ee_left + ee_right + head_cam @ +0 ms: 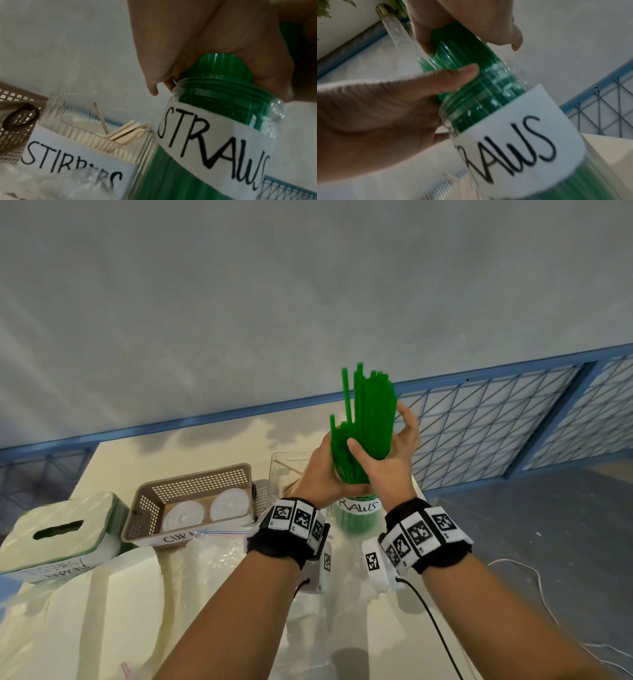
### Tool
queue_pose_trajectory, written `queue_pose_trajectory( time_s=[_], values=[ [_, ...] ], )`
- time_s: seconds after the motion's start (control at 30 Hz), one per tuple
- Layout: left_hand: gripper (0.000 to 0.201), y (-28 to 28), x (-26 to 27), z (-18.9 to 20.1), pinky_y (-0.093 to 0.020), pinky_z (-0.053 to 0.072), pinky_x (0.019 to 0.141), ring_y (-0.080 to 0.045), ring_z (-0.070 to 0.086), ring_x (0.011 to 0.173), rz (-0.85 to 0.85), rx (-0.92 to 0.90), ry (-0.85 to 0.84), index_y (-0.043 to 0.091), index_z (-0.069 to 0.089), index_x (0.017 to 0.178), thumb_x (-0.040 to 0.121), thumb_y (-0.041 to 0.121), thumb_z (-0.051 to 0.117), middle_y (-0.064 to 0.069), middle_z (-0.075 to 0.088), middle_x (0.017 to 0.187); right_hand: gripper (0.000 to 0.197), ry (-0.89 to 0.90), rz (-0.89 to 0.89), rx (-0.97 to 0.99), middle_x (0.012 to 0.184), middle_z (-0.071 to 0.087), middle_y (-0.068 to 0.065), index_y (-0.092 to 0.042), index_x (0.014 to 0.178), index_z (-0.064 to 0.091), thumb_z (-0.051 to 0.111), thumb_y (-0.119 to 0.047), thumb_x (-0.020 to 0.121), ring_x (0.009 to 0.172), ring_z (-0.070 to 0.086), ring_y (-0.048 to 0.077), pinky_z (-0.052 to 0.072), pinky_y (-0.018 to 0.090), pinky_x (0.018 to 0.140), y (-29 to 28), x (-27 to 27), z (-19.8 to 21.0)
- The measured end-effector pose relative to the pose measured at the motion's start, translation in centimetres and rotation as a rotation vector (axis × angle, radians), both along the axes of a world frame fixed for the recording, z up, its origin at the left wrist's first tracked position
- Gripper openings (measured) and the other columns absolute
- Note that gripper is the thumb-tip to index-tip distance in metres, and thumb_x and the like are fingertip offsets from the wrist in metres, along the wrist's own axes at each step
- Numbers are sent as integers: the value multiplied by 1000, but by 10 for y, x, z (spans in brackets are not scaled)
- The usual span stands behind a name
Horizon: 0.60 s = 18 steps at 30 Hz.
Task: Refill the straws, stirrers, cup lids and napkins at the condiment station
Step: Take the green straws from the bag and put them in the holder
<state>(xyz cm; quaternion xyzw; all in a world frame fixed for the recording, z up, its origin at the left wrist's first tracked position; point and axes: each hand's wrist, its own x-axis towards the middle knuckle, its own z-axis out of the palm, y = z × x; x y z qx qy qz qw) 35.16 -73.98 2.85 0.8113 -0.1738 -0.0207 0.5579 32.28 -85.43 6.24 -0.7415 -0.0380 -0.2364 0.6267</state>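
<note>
A: Left to right across the head view, what stands on the table [113, 453]?

B: At 9 o'clock, a tissue box [58, 529] labelled for napkins. Just beside it, towards 3 o'clock, a brown basket [191, 484] holding white cup lids [185, 517]. Next, a clear container [96, 121] labelled STIRRERS, with wooden stirrers [126, 129] leaning inside. Just beside that, the clear jar [358, 517] labelled STRAWS.

A: Where are the straws?

B: A bundle of green straws [370, 419] stands upright in the jar's mouth, lower ends inside, tops fanning towards 12 o'clock above both hands.

A: The hands?

B: The left hand [320, 470] wraps the bundle from its 9 o'clock side, fingers curled round it just above the jar rim. The right hand [390, 460] clasps it from 3 o'clock, thumb [453, 77] pressed across the straws at the rim.

A: In front?

B: At 6 o'clock, crumpled clear plastic bags [222, 556] lie on the table.
</note>
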Motion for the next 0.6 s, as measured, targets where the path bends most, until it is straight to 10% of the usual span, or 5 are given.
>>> queue_pose_trajectory(
  time_s=[0.23, 0.4, 0.5, 0.6],
  values=[
    [84, 1, -1, 0, -38, 48, 96, -19, 51, 113, 103, 2, 39, 31, 44, 116, 43, 39, 84, 3, 48, 114, 60, 201, 129, 1, 136, 44, -3, -68, 106, 40, 70, -71, 53, 126, 44, 24, 42, 44, 104, -5, 3, -20],
    [77, 1, 3, -2, -46, 44, 100, -24, 46, 116, 103, 113, 24, 21, 51, 122, 54, 23, 87, 1, 44, 116, 94, 96, 187, -205, 150, 9, -3, -40, 140, 5, 63, -54, 67, 133, 18, 0, 24, -4, 98, -14, -3, -23],
    [83, 1, 1, -1, -41, 45, 99, -22, 50, 117, 60, 84, 57, 31, 50, 123, 47, 31, 84, 3, 50, 119, 118, 144, 208, -129, 145, 25, -4, -39, 139, -15, 80, -29, 70, 134, 27, 6, 28, 18, 108, -15, -8, -27],
    [80, 0, -4, 1, -23, 51, 86, -6, 58, 105, 26, -9, 148, 28, 45, 122, 55, 9, 85, 7, 58, 113, 108, 256, 259, -126, 133, 45, -6, -31, 147, 3, 79, -21, 71, 125, 43, 7, 35, 23, 105, -15, -4, -24]
  ],
)
